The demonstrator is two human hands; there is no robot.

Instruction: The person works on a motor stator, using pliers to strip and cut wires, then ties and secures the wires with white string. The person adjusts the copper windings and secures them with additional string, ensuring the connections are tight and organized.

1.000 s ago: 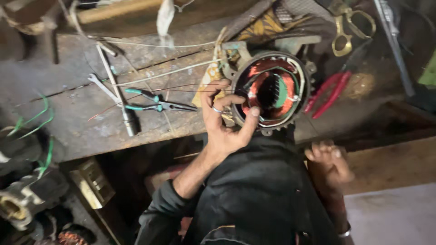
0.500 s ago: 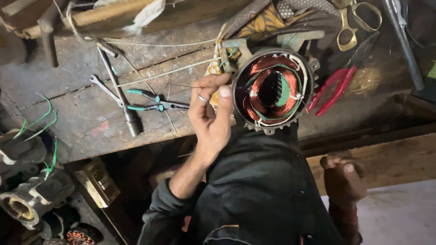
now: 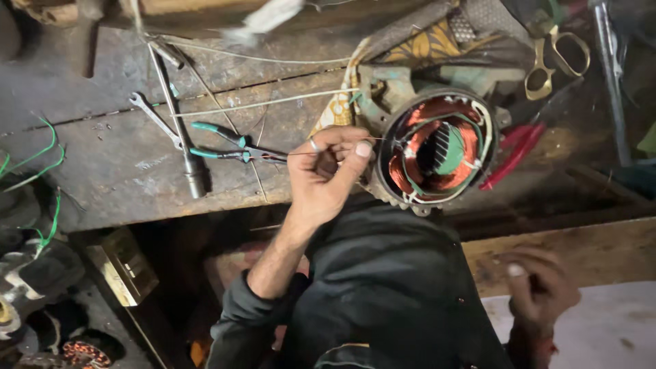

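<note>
Head view, left hand (image 3: 326,179) pinching thin wire (image 3: 273,156), round copper-wound stator (image 3: 437,152)

A worn, scarred wooden workbench (image 3: 102,164) is seen under dim light; below it, a shadowed floor (image 3: 102,321) is glimpsed.

A motor-repair workshop, cluttered and worn.

A scarred wooden table (image 3: 123,164) carries an open motor stator with copper windings (image 3: 437,150), green-handled pliers (image 3: 236,143), a spanner (image 3: 156,117), brass scissors (image 3: 557,58), red-handled pliers (image 3: 512,154) and loose wire.
</note>
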